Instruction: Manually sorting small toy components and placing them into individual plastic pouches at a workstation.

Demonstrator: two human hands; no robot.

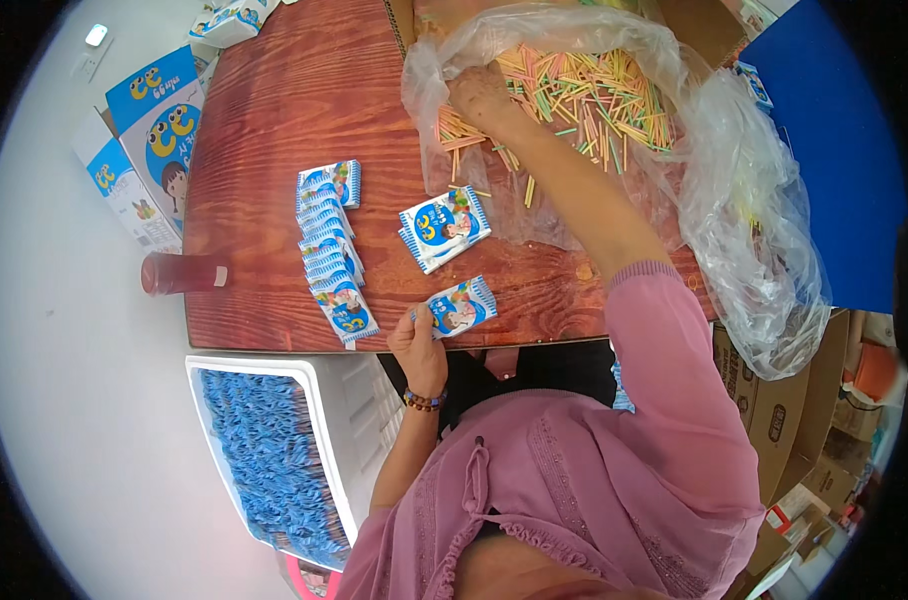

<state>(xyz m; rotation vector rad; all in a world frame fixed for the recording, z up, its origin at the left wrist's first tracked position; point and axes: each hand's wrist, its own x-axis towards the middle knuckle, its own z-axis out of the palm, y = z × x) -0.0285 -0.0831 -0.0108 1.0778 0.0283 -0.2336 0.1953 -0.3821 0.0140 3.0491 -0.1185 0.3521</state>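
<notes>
My left hand (pixel 418 345), near the front edge of the table, is closed on one end of a small blue-and-white packet (pixel 464 306). Just beyond it lie two overlapping packets (pixel 446 228) of the same kind. To their left runs an overlapped row of several such packets (pixel 329 245). My right arm stretches far across the table, and my right hand (pixel 481 100) is down at the left side of a heap of thin pastel sticks (pixel 599 95), pink, yellow and green. Its fingertips are hidden, so I cannot tell what they grip. The heap lies on an opened clear plastic bag (pixel 749 190).
A white bin (pixel 319 400) full of blue packets stands left of me, below the reddish wooden table (pixel 259 120). A pink cylindrical container (pixel 179 273) is at the table's left edge, near printed cartons (pixel 159 110). At right are a blue panel (pixel 844 150) and cardboard boxes (pixel 774 420).
</notes>
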